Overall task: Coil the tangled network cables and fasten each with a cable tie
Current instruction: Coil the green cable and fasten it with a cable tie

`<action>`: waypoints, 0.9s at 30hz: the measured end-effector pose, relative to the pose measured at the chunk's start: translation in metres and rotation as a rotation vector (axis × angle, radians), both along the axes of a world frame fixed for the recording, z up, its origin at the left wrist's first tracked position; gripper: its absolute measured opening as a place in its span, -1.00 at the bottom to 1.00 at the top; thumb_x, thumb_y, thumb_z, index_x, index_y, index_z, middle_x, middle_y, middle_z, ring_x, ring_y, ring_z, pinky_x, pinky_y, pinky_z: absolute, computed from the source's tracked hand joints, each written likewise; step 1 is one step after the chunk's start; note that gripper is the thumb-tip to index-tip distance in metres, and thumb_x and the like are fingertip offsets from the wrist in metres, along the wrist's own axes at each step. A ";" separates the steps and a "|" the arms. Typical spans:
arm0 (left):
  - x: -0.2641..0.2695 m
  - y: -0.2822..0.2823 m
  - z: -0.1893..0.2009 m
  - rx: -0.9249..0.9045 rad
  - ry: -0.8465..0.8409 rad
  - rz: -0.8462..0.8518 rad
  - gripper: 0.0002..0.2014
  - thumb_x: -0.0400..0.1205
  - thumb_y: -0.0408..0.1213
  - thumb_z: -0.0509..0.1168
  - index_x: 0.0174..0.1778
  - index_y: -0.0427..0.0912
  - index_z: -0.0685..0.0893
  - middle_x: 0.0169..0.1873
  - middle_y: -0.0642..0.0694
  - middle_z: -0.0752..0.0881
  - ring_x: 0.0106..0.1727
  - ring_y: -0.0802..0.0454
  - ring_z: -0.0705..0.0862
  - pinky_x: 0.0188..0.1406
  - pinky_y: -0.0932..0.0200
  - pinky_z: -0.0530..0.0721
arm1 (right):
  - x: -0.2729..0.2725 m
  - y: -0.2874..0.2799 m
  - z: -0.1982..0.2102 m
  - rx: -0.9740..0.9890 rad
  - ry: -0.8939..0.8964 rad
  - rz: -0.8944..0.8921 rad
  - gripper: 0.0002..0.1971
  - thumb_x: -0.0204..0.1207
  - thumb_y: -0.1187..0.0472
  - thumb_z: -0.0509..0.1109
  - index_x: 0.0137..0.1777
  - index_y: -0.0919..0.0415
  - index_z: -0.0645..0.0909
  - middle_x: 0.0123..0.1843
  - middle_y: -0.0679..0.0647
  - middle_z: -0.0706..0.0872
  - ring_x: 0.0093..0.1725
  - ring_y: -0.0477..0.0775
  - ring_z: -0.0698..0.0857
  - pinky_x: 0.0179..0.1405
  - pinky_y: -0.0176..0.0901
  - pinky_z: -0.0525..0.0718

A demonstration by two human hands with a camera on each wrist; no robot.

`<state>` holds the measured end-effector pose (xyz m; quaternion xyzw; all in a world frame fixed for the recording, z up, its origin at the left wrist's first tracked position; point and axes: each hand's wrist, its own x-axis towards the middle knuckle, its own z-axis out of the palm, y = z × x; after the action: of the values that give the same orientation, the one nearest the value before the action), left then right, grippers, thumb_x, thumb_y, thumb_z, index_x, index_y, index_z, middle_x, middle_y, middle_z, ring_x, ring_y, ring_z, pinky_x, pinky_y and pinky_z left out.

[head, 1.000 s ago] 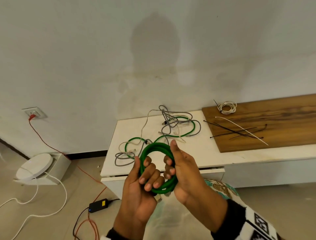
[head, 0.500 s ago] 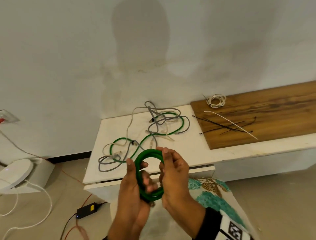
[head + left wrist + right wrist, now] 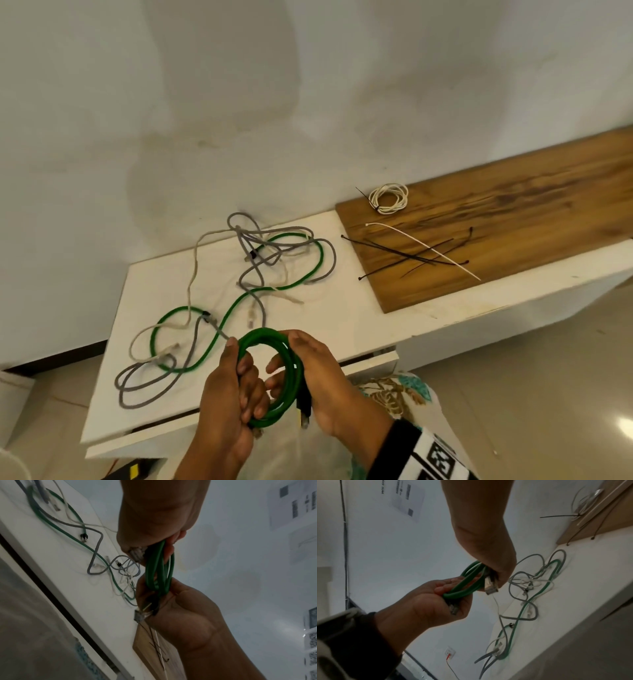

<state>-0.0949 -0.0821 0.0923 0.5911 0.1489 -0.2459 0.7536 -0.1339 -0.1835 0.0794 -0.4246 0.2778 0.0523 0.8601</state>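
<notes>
A: What is held, and where?

B: A green coil (image 3: 274,377) of several turns is held in the air, in front of the white bench (image 3: 359,315) and just below its near edge. The coil's left side is gripped by the left hand (image 3: 233,404), fingers curled through the ring. Its right side is cupped by the right hand (image 3: 318,383), fingers bent around the loops.

A: Why from both sides?

B: Probably so that the turns are kept stacked and cannot spring apart. One plug (image 3: 305,419) is seen hanging at the bottom by the right palm; in the right wrist view a second plug (image 3: 453,609) is seen tucked in the left palm. Both ends appear gathered in, so the winding is judged finished and the tying not yet done.

A: And around it?

B: A tangle of cables (image 3: 260,274), green, grey and off-white, is left lying on the bench beyond the hands. To the right, on the wooden board (image 3: 513,219), loose cable ties (image 3: 411,255) are laid out, well apart from the hands. A small white coil (image 3: 390,198), already tied, is set at the board's far corner, presumably as finished work.
</notes>
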 end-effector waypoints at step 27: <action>0.059 -0.046 -0.063 -0.141 0.056 0.139 -0.53 0.47 0.25 0.10 -0.58 0.06 0.68 0.03 -0.09 0.79 0.14 -0.10 0.72 0.04 -0.12 0.64 | 0.063 -0.024 -0.047 -0.007 0.209 -0.048 -0.72 0.73 0.00 0.02 0.21 -0.06 0.55 0.12 0.07 0.64 -0.06 -0.07 0.60 -0.33 -0.29 0.49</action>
<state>-0.0359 -0.1278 0.0296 0.5179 0.1930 -0.2193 0.8040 -0.0709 -0.2078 0.0319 -0.4132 0.3763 0.0746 0.8259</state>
